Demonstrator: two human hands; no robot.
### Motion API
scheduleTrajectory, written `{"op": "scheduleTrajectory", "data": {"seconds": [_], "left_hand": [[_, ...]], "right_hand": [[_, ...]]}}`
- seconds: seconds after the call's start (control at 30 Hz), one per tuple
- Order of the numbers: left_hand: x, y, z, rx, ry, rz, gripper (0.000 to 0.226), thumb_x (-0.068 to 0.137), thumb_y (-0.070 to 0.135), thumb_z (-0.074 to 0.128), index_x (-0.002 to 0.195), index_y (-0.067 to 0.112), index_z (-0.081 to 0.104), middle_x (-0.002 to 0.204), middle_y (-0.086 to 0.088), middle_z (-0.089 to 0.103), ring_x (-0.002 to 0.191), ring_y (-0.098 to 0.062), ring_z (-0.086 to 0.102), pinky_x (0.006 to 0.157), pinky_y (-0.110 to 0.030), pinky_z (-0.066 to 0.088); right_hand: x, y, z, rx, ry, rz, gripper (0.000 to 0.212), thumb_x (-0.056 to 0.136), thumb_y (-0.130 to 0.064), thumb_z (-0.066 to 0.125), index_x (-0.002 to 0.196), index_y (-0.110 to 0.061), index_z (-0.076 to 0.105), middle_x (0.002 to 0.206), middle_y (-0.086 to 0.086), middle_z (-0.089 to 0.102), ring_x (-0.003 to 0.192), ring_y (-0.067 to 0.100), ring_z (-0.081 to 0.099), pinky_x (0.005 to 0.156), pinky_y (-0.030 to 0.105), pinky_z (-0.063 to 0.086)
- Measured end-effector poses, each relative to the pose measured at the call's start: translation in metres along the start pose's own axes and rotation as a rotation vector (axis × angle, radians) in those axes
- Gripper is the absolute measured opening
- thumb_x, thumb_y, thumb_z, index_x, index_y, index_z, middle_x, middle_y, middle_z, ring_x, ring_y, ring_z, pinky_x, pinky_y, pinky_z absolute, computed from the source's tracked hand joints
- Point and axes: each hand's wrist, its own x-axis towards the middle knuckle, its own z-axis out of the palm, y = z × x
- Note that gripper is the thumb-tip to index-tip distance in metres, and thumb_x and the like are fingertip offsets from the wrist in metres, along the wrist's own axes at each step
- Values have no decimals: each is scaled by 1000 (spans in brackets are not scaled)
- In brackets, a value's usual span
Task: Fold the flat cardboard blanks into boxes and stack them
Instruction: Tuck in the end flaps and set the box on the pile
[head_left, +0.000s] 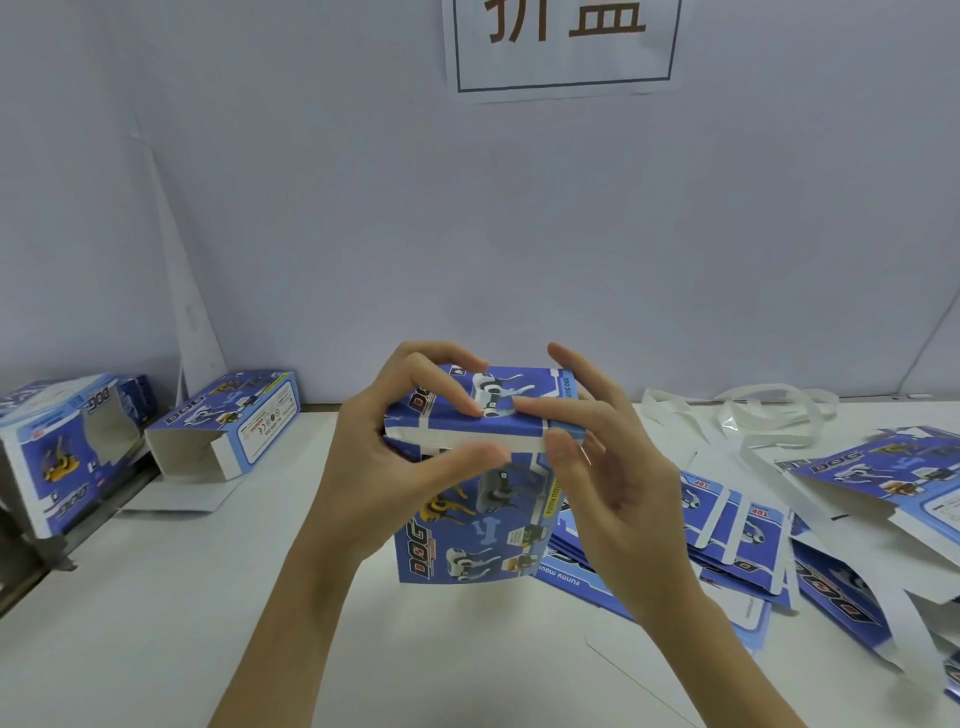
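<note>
Head view, table (218, 623): white, set against a pale wall.
Flat blanks (727, 545): blue, heaped at right.
Folded boxes (228, 423): two lying at left, open ends showing.
Box in work (472, 525): upright at centre, top flap folded over.
Left hand (379, 447): fingers curled, pinching the flap.
Right hand (597, 457): fingers curled, pinching the flap's other end.

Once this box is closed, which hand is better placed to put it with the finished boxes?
Probably the left hand: the finished boxes lie on its side, while the flat blanks lie beside the right hand.
</note>
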Motion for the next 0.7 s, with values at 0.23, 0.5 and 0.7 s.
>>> {"op": "scheduleTrajectory", "data": {"seconds": [0.23,0.5,0.7], "left_hand": [[-1,-3,-2,14,-7,38,34,81,37,88,105,31,65,131,-3,64,129,-36,61,77,-37,65],[-1,0,1,-125,28,-40,20,88,43,81,94,29,68,135,0,64,127,-33,64,71,-40,65],[1,0,-5,-79,-15,-51,21,88,47,80,96,33,66,141,1,60,136,-35,57,73,-45,65]], "right_hand": [[2,-2,-4,158,12,66,27,98,-25,64,118,-16,78,156,2,50,145,23,49,80,40,66],[3,-4,-7,-2,-36,-20,30,102,-25,55,122,-14,75,160,4,46,148,25,46,93,43,62],[2,-2,-9,-102,-72,-108,34,109,-28,44,128,-16,70,159,9,45,146,23,48,86,34,64]]}}
